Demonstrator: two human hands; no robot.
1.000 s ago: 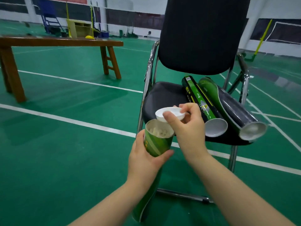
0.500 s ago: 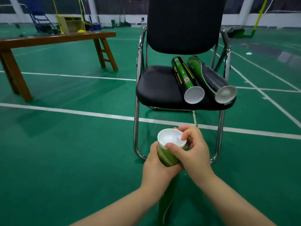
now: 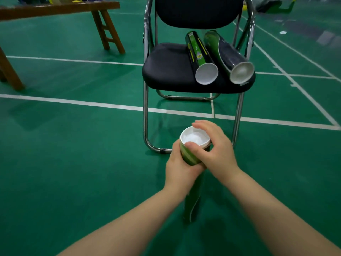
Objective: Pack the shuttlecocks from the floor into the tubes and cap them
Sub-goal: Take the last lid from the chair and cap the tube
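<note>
Black padded chair (image 3: 166,71), shiny chrome frame, dead centre, straddling white court line (image 3: 73,102). Green sports floor (image 3: 73,172) all around, more white lines crossing off to right. Brown wooden bench (image 3: 59,9) upper left, well apart from chair, slanted legs with rung between, soft shadow on floor. Top right corner: dark heap (image 3: 267,6) with yellow-green bit, too blurry to tell.

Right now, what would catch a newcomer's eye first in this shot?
Low in the centre, the left hand grips a standing green tube while the right hand holds a white cap on its top. Behind them, two capped tubes lie side by side on a black chair.
</note>
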